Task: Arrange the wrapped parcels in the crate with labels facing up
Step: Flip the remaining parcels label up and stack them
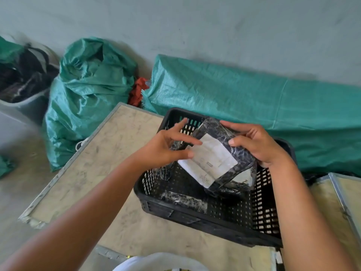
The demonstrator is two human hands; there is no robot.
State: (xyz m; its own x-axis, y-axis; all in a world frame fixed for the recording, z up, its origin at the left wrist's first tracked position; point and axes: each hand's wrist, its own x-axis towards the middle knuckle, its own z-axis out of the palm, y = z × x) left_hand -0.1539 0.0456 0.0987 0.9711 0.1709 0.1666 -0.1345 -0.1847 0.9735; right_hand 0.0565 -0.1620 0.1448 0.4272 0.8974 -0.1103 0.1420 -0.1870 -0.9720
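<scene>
A black perforated plastic crate (214, 227) stands on a beige board. Over it I hold a parcel (224, 153) wrapped in dark marbled plastic, its white label facing up. My right hand (257, 145) grips the parcel's far right end. My left hand (168, 147) touches the label's left edge with thumb and fingers. A smaller wrapped parcel (183, 200) lies on the crate floor near the front wall. Another wrapped parcel (240, 182) sits under the held one, partly hidden.
The beige board (101, 165) has a metal edge. Green woven sacks (88, 90) (254, 106) lie behind it against the grey wall. A grey bin with dark items (23, 79) is at far left. A white rim (156, 261) shows at the bottom.
</scene>
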